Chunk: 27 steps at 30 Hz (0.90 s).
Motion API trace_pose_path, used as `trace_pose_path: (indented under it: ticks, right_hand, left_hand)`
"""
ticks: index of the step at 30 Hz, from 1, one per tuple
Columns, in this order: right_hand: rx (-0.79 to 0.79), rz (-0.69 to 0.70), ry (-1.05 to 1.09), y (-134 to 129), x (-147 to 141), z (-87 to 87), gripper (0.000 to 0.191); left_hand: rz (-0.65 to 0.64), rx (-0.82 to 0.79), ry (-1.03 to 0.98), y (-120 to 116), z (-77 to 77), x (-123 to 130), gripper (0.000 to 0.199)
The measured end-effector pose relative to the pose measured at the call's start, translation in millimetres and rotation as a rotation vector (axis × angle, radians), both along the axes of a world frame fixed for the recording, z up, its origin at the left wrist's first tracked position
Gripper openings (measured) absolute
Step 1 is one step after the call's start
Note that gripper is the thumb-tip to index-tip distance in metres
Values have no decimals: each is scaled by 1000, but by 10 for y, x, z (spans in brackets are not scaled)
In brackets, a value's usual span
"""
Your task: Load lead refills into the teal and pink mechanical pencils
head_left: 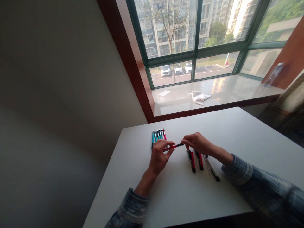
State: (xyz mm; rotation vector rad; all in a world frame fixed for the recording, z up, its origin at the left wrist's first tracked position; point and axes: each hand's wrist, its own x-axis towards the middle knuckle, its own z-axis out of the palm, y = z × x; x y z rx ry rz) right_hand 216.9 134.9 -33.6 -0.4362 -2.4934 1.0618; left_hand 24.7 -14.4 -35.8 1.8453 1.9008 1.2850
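Note:
Over the white table, a red pen with a black end is held almost level between my two hands. My left hand pinches its red barrel between thumb and fingers. At the black end, the fingertips of my right hand are closed on the pen. Behind my left hand lies a row of several assembled pens, mostly teal with a red one at the right end. Below my right hand are loose pen parts: red and black barrels, thin refills and a white barrel with a black end.
The white table reaches to a windowsill with a crumpled cloth and a paper scrap on it. A clear bottle stands at the sill's right end. A wall rises on the left; a curtain hangs at right.

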Motion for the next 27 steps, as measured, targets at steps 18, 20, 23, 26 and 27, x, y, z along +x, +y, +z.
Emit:
trace_pose_path:
  ticks: [18,20,23,26,27]
  right_hand:
    - [-21,-7,21,37,14,-24,35]
    - [-8,14,27,35,15,-31,35]
    - [39,35,12,28,12,-36,35]
    - [47,29,24,21,6,-33,34]
    - [53,24,37,20,5,-32,32]
  left_hand:
    - [42,5,-51,16,-41,-18,19]
    - [46,6,-60,17,-42,-19,20]
    - [52,-3,-66,17,-37,-18,20]
    - [48,-9,-71,15,-28,-14,21]
    - [48,-9,-73,14,-25,-12,21]
